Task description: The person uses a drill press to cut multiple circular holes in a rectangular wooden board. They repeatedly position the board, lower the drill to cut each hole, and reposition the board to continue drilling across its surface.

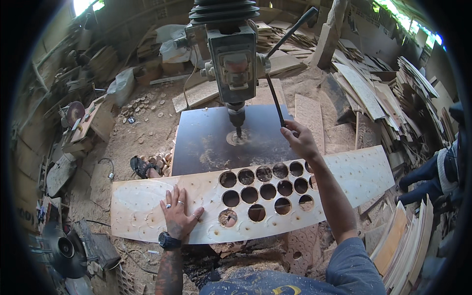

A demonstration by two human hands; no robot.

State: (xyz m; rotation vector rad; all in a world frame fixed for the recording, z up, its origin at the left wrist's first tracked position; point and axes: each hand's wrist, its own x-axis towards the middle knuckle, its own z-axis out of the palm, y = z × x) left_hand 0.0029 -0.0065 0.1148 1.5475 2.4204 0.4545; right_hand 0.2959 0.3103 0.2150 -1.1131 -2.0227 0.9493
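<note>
A long pale plywood board (137, 206) lies across the near side of a dark flat drill press table (196, 135), with rows of round holes cut through its middle. My left hand (179, 215) rests flat on the board, left of the holes, fingers spread. Above the table hangs the drill press head (231, 73); its chuck and bit (238, 130) point down at a dusty round mark, beyond the board's far edge. My right hand (301, 141) is closed around the lower end of a black feed lever (275, 101) on the press's right side.
Round wooden discs (162, 160) lie by a sandalled foot (142, 167) on the sawdust-covered floor. A fan (65, 247) stands at lower left. Plywood offcuts (364, 93) pile up on the right, near another person's legs (423, 179). Upright boards (405, 246) stand at lower right.
</note>
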